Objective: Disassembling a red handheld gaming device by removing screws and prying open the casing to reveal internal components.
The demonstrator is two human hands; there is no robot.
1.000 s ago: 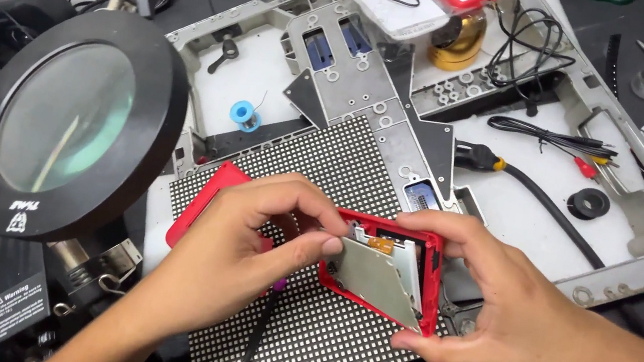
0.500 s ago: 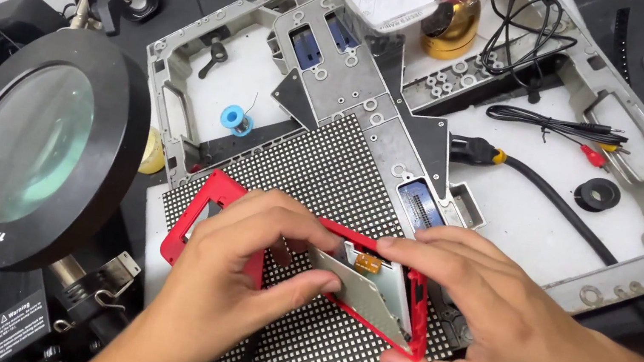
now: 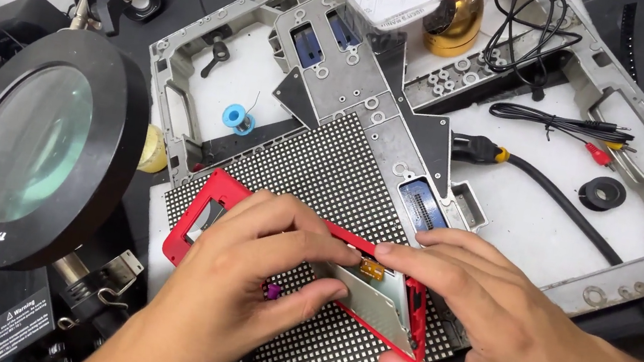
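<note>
Both hands pinch grey metal plate (image 3: 372,301) inside red rectangular plastic frame (image 3: 203,227): left hand (image 3: 237,280), right hand (image 3: 489,320). Mid-seating; next needs even, gentle pressure.

I see bright, even overhead light, soft shadows under my hands, mild glare on the magnifier lens (image 3: 30,148), everything sharp.

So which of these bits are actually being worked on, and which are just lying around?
In hand:
- red phone frame, gripped by the left hand and right hand
- silver plate inside it
- dotted mat underneath

Lying about:
- magnifier lamp
- blue solder spool
- black cable
- grey metal chassis
</note>
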